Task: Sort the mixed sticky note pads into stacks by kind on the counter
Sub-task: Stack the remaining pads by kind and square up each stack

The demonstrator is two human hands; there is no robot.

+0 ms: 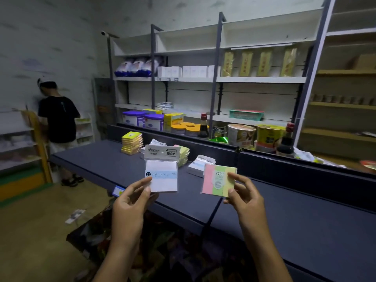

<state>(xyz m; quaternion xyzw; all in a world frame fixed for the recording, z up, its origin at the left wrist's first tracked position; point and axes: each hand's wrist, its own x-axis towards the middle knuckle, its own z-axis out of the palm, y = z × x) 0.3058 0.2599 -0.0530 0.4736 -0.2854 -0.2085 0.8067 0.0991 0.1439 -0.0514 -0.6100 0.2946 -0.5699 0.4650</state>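
- Our left hand (133,197) pinches the white pad in a clear hang-pack (161,173) by its lower left corner, thumb on the front, pack upright above the counter's near edge.
- Our right hand (242,193) grips the pink-green-yellow pad marked 2209 (216,179) along its right side, thumb on the face, fingers curled behind; held in the air, well apart from the white pack.
- Dark counter (305,220): raised back wall along the far side, near edge runs diagonally just below both hands.
- Stacks sit toward the far left end: yellow pad stack (132,143) near the back wall, green pad stack (184,155) partly hidden behind the white pack, small white pack pile (200,164) just behind the 2209 pad.
- Counter surface right of our right hand shows bare dark top.
- Another person (58,121) stands off the counter's left end, facing shelves.
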